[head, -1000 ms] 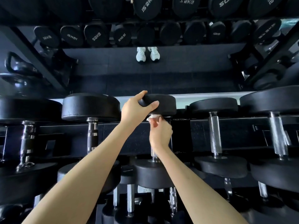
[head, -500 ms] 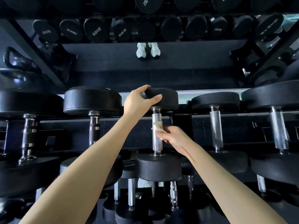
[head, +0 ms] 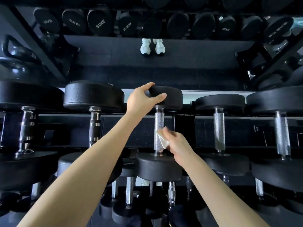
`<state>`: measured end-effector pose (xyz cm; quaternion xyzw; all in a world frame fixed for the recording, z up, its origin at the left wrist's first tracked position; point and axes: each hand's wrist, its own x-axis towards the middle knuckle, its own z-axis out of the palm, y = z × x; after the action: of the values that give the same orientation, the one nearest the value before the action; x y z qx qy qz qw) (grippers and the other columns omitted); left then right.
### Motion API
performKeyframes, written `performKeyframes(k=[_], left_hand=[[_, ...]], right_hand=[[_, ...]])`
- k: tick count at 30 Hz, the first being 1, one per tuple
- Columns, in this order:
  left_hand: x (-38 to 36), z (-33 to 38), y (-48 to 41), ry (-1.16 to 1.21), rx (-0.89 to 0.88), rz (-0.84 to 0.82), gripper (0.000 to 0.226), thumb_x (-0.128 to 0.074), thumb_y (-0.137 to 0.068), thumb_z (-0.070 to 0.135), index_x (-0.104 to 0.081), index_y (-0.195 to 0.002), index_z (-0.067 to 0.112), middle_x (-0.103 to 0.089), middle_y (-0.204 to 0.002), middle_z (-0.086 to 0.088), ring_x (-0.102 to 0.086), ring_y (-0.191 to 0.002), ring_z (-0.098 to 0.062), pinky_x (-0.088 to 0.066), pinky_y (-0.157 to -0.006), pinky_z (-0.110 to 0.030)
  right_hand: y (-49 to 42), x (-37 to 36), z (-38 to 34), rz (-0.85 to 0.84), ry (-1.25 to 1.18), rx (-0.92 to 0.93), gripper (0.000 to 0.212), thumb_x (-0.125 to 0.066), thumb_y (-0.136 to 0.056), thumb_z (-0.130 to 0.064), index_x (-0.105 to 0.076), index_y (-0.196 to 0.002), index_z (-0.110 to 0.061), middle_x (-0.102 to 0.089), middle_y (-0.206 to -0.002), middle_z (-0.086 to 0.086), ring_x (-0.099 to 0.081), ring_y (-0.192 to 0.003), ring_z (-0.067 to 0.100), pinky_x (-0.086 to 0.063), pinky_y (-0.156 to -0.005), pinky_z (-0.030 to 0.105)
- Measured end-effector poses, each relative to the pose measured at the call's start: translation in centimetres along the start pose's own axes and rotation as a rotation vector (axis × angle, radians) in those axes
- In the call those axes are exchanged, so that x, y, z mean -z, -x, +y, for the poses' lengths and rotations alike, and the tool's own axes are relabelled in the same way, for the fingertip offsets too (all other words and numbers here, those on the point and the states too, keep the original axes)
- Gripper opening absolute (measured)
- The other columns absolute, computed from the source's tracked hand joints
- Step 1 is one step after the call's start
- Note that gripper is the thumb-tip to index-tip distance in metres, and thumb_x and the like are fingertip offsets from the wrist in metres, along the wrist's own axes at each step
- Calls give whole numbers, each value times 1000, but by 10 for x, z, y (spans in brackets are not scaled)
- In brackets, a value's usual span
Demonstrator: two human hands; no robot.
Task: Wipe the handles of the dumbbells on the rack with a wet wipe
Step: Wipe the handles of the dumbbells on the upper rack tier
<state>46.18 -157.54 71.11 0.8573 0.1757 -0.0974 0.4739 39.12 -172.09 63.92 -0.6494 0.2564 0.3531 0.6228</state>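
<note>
Facing a wide wall mirror [head: 213,79], reflecting dark floor matting [head: 188,61] crossed by faint straight seams through the mirror's middle. Showing a pale bright strip [head: 213,93] running along the mirror's lower edge, and glinting with small highlights off a black kettlebell [head: 16,69] at the mirror's far left.

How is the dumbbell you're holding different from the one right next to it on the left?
The held dumbbell has a straight, all-silver handle; the left neighbour has a darker handle with shiny rings. The held dumbbell's discs look smaller than the neighbour's. The left hand grips the held one's far disc and the right hand holds a wet wipe against its handle; nothing touches the neighbour. Both have black round ends.
</note>
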Motion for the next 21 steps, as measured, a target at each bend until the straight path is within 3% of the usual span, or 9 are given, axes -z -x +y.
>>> performKeyframes(k=[3,6,9,11,14,19,21], left_hand=[[-1,0,0,1,6,-1,63,-68,-80,48,-48,-137,29,-54,-133,7,-50,-120,-13,-36,-83,-21],[-1,-1,0,2,5,4,62,-68,-80,48,-48,-136,30,-54,-132,7,-50,-119,-12,-36,-82,-20],[-2,-2,-1,3,12,4,62,-68,-80,49,-48,-136,31,-54,-132,8,-50,-115,-10,-36,-81,-19],[-1,-2,-1,-3,13,-3,62,-68,-80,49,-48,-135,32,-55,-129,8,-50,-105,-7,-36,-76,-18],[-1,-4,-3,-5,13,-8,61,-68,-79,50,-49,-134,33,-55,-129,8,-51,-107,-8,-36,-77,-18],[-2,-5,-5,-5,9,-2,60,-68,-78,51,-50,-133,34,-55,-129,10,-47,-103,-2,-35,-80,-19],[-2,-6,-5,-9,11,0,60,-68,-78,52,-50,-132,35,-55,-129,10,-48,-108,-4,-36,-81,-19]], right_hand=[[0,-2,0,38,156,132,24,-67,-86,-28,-71,-94,-6,-70,-93,8,-59,-86,13,-44,-75,23],[-1,5,-1,-9,303,240,30,-69,-84,-28,-68,-80,2,-67,-75,17,-55,-72,14,-42,-66,24],[0,1,1,27,588,275,31,-72,-79,-23,-51,-59,-11,-52,-59,-3,-48,-58,11,-35,-53,18],[2,-8,5,100,688,326,40,-72,-77,-18,-39,-55,-15,-45,-57,-5,-43,-54,11,-29,-46,15],[-1,-5,5,99,512,275,45,-73,-76,-13,-35,-52,-11,-37,-52,-1,-35,-49,10,-26,-43,13],[-7,-7,-12,71,156,119,24,-79,-72,-11,-65,-80,7,-61,-72,10,-58,-65,18,-46,-55,20],[-12,-10,-25,80,95,110,22,-81,-70,-10,-68,-83,2,-66,-73,6,-61,-64,13,-46,-53,11]])
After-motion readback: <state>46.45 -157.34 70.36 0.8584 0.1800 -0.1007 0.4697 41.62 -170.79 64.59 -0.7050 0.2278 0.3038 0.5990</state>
